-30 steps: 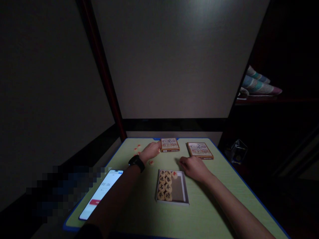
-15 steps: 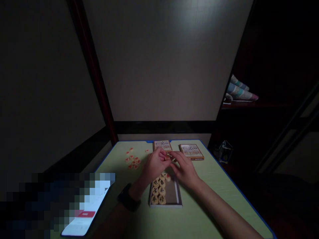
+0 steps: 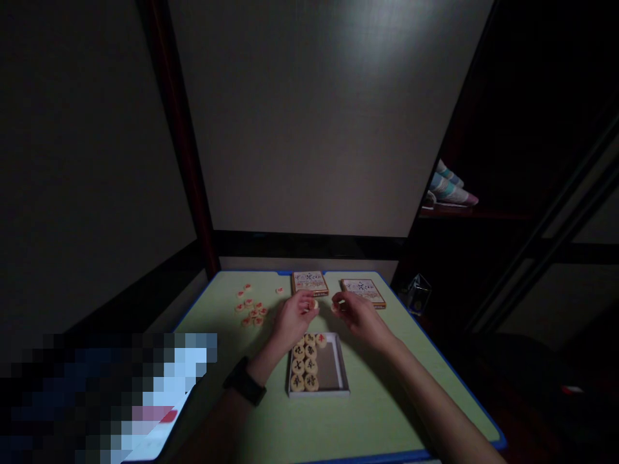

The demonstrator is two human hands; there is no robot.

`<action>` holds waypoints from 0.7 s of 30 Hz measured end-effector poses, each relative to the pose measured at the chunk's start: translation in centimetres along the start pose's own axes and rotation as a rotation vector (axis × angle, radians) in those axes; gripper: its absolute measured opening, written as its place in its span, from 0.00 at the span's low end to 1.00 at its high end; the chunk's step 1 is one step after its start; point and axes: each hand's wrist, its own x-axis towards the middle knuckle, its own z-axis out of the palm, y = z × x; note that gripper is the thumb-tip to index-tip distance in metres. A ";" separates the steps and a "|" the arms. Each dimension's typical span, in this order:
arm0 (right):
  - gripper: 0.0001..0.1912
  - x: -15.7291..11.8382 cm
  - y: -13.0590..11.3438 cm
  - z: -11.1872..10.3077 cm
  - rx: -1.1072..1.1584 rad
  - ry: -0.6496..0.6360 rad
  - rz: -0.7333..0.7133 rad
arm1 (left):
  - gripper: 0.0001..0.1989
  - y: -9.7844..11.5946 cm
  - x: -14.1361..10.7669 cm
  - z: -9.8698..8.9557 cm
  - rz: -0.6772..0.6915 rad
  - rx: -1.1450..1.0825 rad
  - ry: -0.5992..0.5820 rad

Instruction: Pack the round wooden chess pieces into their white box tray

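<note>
Through the head feed I take the open tray (image 3: 330, 366) as my landmark, lying on the green table (image 3: 387, 406) on the near side of both hands. Just beyond its far edge, the left hand (image 3: 293, 318) has thumb and fingers closed on a pale disc (image 3: 314, 305), which I see raised above the tabletop. Beyond the tray's far right corner, the right hand (image 3: 362, 318) pinches a second disc (image 3: 335, 308) at its fingertips; most of that one is covered, so I cannot read its face. The two hands stand apart, with a narrow gap between them. Inside the tray I see black-marked pieces (image 3: 311, 367) in two columns along the left wall, the farthest left one partly hidden by the left hand, and one red-marked piece (image 3: 321, 339) beside them at the far end; brown floor shows to their right. Left of the tray and farther off, I find loose red-marked pieces (image 3: 253, 313) in a loose cluster. Straight beyond the tray sits a printed box (image 3: 309, 281), with another box (image 3: 366, 290) beyond and to its right, partly behind the right hand. Nearer than the tray, off to its left, a phone (image 3: 167, 419) shows partly blurred out.
</note>
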 end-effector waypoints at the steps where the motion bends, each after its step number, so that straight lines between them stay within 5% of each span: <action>1: 0.09 -0.4 -0.3 -0.1 0.021 -0.025 0.014 | 0.14 -0.1 0.0 0.1 -0.010 0.041 -0.001; 11: 0.09 -3.5 -2.4 1.0 -0.262 -0.179 -0.047 | 0.10 0.8 -1.4 0.4 0.123 0.346 -0.148; 21: 0.08 -3.3 -3.2 1.9 -0.377 -0.242 0.118 | 0.10 0.8 -1.6 0.4 0.101 0.412 -0.203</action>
